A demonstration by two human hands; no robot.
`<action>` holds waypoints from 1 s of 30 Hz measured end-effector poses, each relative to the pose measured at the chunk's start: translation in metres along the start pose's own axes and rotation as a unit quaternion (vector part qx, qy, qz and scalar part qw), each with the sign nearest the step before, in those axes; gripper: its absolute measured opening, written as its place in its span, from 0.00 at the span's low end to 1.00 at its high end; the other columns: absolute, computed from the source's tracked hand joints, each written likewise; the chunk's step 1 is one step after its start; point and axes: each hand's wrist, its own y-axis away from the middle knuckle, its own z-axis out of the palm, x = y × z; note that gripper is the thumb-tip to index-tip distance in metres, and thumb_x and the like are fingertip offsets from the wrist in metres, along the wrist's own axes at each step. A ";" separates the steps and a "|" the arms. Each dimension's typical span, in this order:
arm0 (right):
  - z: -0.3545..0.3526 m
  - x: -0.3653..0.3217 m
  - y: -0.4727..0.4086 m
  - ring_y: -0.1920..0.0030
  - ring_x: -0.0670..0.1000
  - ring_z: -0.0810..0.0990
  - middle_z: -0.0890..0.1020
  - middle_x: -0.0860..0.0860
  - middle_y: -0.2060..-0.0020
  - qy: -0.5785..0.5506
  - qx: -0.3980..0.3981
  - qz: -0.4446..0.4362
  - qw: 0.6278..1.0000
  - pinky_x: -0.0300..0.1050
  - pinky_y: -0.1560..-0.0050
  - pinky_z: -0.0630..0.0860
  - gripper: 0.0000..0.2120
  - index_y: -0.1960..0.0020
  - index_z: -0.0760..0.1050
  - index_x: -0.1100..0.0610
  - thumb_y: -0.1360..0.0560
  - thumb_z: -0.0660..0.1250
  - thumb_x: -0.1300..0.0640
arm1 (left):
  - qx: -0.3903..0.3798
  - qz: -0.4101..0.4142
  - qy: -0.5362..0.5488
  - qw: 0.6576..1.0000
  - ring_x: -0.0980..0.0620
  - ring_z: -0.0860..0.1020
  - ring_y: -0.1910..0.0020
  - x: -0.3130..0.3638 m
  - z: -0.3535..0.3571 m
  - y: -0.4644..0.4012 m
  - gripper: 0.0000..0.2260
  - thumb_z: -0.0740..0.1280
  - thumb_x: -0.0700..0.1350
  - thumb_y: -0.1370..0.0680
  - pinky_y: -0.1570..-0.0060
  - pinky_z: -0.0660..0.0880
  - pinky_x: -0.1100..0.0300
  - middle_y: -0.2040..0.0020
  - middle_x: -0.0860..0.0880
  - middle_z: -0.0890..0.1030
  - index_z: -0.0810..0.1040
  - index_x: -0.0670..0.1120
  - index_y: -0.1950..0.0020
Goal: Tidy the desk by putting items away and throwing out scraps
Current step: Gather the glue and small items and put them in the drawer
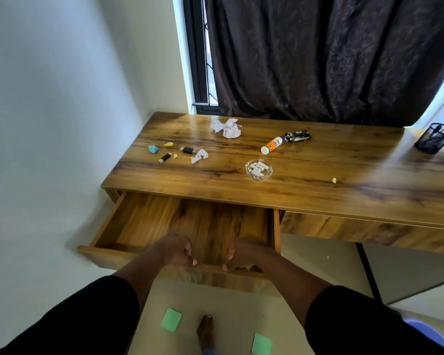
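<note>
The wooden desk (318, 175) has its left drawer (144, 224) pulled out, with nothing visible inside. My left hand (176, 249) and my right hand (244, 253) both grip the drawer's front edge, fingers curled over it. On the desktop lie crumpled white paper (227, 128), a smaller white scrap (199, 156), a blue scrap (153, 149), yellow scraps (168, 144), two black USB sticks (187, 150), a glue bottle (271, 145) on its side, a black stapler (297, 136) and a glass dish (258, 169) holding batteries.
A mesh pen holder (432, 137) with blue pens stands at the desk's right end. A small yellow scrap (334, 180) lies near the front edge. Two green notes (171, 319) lie on the floor by my foot. A dark curtain (331, 55) hangs behind the desk.
</note>
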 end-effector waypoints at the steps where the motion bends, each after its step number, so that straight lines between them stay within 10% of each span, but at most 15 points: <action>1: 0.001 0.000 0.000 0.52 0.53 0.86 0.86 0.55 0.52 -0.003 -0.009 0.000 1.000 0.50 0.49 0.85 0.13 0.46 0.82 0.57 0.25 0.77 0.51 | -0.010 -0.002 -0.011 1.000 0.53 0.79 0.45 0.001 -0.001 -0.001 0.13 0.73 0.61 0.26 0.41 0.77 0.56 0.48 0.54 0.83 0.83 0.53 0.50; 15: 0.002 0.007 -0.011 0.36 0.61 0.81 0.81 0.63 0.37 -0.117 -0.144 0.030 0.982 0.51 0.41 0.80 0.19 0.35 0.77 0.64 0.22 0.74 0.57 | -0.235 -0.025 -0.006 0.972 0.52 0.81 0.61 0.023 -0.029 -0.019 0.19 0.75 0.53 0.24 0.47 0.82 0.53 0.57 0.46 0.83 0.83 0.39 0.43; 20: -0.011 0.008 -0.023 0.34 0.61 0.80 0.80 0.64 0.36 -0.111 -0.192 0.029 0.975 0.52 0.39 0.80 0.18 0.34 0.76 0.64 0.21 0.72 0.57 | -0.310 -0.023 -0.078 0.947 0.48 0.81 0.55 0.043 -0.046 -0.032 0.12 0.74 0.53 0.24 0.41 0.77 0.51 0.62 0.50 0.81 0.81 0.45 0.57; 24: -0.029 0.007 -0.037 0.36 0.59 0.81 0.81 0.61 0.37 -0.089 -0.140 0.026 0.986 0.49 0.45 0.81 0.11 0.37 0.79 0.58 0.19 0.69 0.58 | -0.266 -0.011 0.042 0.963 0.47 0.85 0.47 0.038 -0.054 -0.062 0.09 0.74 0.53 0.23 0.40 0.81 0.51 0.47 0.46 0.86 0.86 0.48 0.49; 30: -0.094 0.011 -0.058 0.53 0.47 0.84 0.86 0.45 0.53 -0.044 0.132 -0.043 0.989 0.51 0.48 0.83 0.06 0.54 0.86 0.50 0.25 0.70 0.52 | 0.046 0.072 -0.019 0.996 0.56 0.79 0.54 0.048 -0.105 -0.097 0.08 0.69 0.58 0.22 0.58 0.74 0.60 0.53 0.56 0.81 0.80 0.56 0.55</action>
